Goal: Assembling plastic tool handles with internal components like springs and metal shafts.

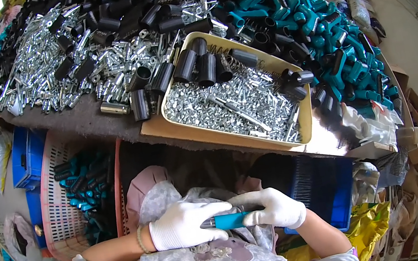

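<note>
In front of my lap I hold a teal handle-like piece (232, 221) with a silver metal part at its left end. My left hand (181, 225), in a white glove, is closed around that metal end. The gloved right hand (275, 209) grips the teal part from the other side, thumb below and fingers above. The piece lies roughly level, and its two ends are hidden by my fingers. Beyond my hands, a cream tray (241, 143) rests at the table's edge with small silver metal parts (216, 105), springs and black ribbed sleeves (206, 69).
Heaped on the table are silver metal pieces (42, 64), black tubes (119, 13) and teal handles (341, 49). A pink basket (56, 204) with teal-and-black pieces stands at my left. A blue crate (338, 181) and a yellow bag (370, 230) are at my right.
</note>
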Demonstrator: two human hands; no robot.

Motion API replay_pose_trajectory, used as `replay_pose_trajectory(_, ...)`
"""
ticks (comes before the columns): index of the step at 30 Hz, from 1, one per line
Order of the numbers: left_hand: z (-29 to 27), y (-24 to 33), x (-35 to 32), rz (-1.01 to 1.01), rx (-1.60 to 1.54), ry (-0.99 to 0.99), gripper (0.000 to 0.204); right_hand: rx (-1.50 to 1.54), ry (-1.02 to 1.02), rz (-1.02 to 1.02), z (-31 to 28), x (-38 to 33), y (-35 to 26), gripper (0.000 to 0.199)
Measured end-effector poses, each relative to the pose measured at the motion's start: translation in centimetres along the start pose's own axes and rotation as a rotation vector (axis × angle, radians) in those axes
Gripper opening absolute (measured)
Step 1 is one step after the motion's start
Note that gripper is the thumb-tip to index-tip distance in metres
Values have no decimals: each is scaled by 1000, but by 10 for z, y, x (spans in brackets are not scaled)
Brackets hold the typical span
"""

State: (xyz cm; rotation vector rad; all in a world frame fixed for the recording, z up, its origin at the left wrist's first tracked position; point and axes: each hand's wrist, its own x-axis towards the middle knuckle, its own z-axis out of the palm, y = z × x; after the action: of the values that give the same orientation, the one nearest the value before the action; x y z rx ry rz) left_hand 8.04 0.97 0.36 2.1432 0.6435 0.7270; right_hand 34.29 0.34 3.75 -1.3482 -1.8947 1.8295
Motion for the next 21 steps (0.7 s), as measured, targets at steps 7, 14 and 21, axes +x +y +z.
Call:
replay_pose_trajectory(7,27,-8,15,96,18,32,46,88,1,-52,8,12,-6,58)
replay_pose_trajectory(14,11,7,22,31,138,140,42,-870,855,-317,-91,19,-35,12)
replay_pose_trajectory(21,8,8,11,-33,74,132,45,-1233,794,-62,-161,47,-18,11)
